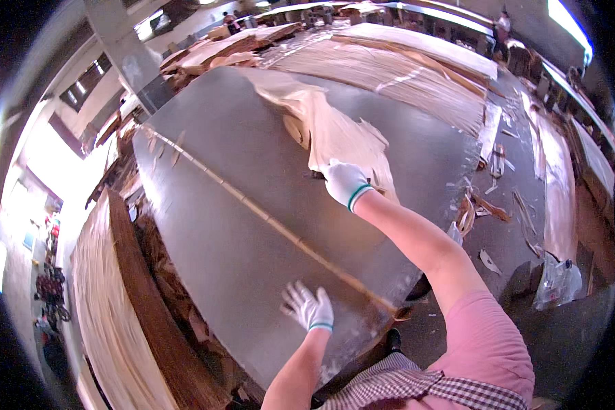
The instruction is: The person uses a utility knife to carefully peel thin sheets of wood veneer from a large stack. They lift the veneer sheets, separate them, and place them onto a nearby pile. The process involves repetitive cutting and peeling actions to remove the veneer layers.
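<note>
My right hand (346,183), in a white glove with a green cuff edge, is closed at the near end of a pale, crumpled wood veneer sheet (345,133). The sheet lies in folds toward the table's far edge. A small dark thing (315,175) shows beside the right fingers; its kind cannot be made out. My left hand (309,307), gloved alike, is open with fingers spread above the grey tabletop (253,287), holding nothing. Between my hands a long, thin bamboo-like stick (273,220) runs slantwise across the table, from far left to near right.
A tall stack of veneer (116,301) stands close along the left side. More veneer piles (403,75) lie beyond the table. On the floor at right are veneer scraps (482,208), a clear plastic bag (558,281) and long sheets (559,184). A pillar (126,55) rises at far left.
</note>
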`<action>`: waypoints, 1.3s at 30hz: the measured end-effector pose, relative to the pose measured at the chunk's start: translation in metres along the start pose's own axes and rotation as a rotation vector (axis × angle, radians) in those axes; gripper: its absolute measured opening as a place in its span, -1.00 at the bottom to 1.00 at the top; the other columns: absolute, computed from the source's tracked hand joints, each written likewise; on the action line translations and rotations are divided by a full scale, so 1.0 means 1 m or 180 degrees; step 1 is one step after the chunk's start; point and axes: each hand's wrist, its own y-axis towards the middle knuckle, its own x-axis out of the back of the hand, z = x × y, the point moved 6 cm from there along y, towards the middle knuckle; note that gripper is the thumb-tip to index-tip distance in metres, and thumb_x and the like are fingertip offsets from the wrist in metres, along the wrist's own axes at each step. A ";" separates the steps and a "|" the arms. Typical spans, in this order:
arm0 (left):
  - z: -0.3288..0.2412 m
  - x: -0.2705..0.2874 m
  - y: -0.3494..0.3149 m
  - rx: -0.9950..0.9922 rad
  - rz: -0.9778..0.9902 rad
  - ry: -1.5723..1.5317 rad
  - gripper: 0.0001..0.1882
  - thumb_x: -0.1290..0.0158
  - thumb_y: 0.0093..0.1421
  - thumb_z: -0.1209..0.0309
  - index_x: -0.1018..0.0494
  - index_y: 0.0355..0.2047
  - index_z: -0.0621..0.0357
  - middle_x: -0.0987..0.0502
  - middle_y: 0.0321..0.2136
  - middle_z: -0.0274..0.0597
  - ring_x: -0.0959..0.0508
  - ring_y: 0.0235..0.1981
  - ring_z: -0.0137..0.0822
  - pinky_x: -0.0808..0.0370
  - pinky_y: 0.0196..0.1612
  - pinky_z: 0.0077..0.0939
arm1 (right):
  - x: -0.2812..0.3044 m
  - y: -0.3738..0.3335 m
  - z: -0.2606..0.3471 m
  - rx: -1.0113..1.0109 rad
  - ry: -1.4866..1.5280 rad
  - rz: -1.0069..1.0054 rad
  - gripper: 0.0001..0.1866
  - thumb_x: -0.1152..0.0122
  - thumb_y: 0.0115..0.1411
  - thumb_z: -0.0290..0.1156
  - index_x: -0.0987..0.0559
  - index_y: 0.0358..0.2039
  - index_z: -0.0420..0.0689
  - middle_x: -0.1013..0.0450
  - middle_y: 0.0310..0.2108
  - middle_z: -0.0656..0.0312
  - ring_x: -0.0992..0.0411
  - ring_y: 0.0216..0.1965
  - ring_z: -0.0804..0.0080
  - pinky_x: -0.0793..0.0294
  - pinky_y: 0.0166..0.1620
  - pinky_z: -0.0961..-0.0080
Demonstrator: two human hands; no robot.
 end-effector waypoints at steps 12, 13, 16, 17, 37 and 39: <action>0.410 0.111 -0.098 0.0529 0.1411 -0.4005 -0.63 0.03 0.22 0.44 -0.38 0.02 0.34 -0.47 -0.04 -0.15 -0.42 0.01 -0.32 -0.28 0.11 -0.53 | -0.045 -0.169 0.327 0.0333 -0.0349 0.0282 -0.77 0.02 0.07 -0.47 -0.54 -0.25 -0.11 -0.46 -0.37 0.01 -0.50 -0.39 0.05 -0.49 -0.32 0.16; 0.459 0.113 -0.101 0.0890 0.1273 -0.4060 -0.64 0.03 0.22 0.45 -0.40 0.01 0.34 -0.48 -0.06 -0.14 -0.43 -0.02 -0.32 -0.30 0.09 -0.55 | -0.057 -0.191 0.342 0.0415 -0.0365 0.0407 -0.77 0.07 0.09 -0.48 -0.55 -0.29 -0.12 -0.47 -0.41 0.00 -0.51 -0.40 0.05 -0.50 -0.33 0.17; 0.561 0.115 -0.102 0.1444 0.1248 -0.3497 -0.64 0.05 0.22 0.43 -0.40 0.00 0.32 -0.47 -0.06 -0.15 -0.44 -0.04 -0.32 -0.31 0.06 -0.52 | -0.117 -0.257 0.354 0.0537 -0.0539 0.1144 -0.77 0.05 0.08 -0.47 -0.57 -0.30 -0.10 -0.48 -0.38 0.01 -0.52 -0.36 0.05 -0.52 -0.31 0.18; 0.580 0.118 -0.102 0.1682 0.1370 -0.3289 -0.64 0.06 0.23 0.41 -0.40 0.01 0.31 -0.47 -0.06 -0.15 -0.44 -0.05 -0.32 -0.32 0.05 -0.51 | -0.130 -0.276 0.355 0.0419 -0.0664 0.1614 -0.77 0.04 0.08 -0.46 -0.58 -0.30 -0.09 -0.49 -0.35 0.00 -0.52 -0.33 0.04 -0.52 -0.29 0.20; 0.609 0.131 0.240 0.0745 0.2218 -0.3184 -0.62 0.07 0.24 0.48 -0.34 0.06 0.32 -0.47 -0.04 -0.15 -0.43 -0.01 -0.35 -0.31 0.09 -0.52 | -0.226 -0.065 0.461 -0.0521 0.1249 0.0873 -0.72 -0.02 0.11 -0.25 -0.53 -0.36 -0.21 -0.49 -0.42 -0.11 -0.48 -0.35 -0.04 -0.46 -0.18 0.14; 0.600 0.136 0.285 0.0797 0.2122 -0.3252 -0.63 0.10 0.26 0.47 -0.32 0.07 0.31 -0.47 -0.05 -0.12 -0.45 -0.04 -0.32 -0.33 0.06 -0.50 | -0.240 -0.069 0.470 -0.0883 0.1812 0.1156 -0.74 -0.02 0.06 -0.30 -0.58 -0.34 -0.16 -0.51 -0.37 -0.09 -0.48 -0.31 -0.01 -0.43 -0.15 0.15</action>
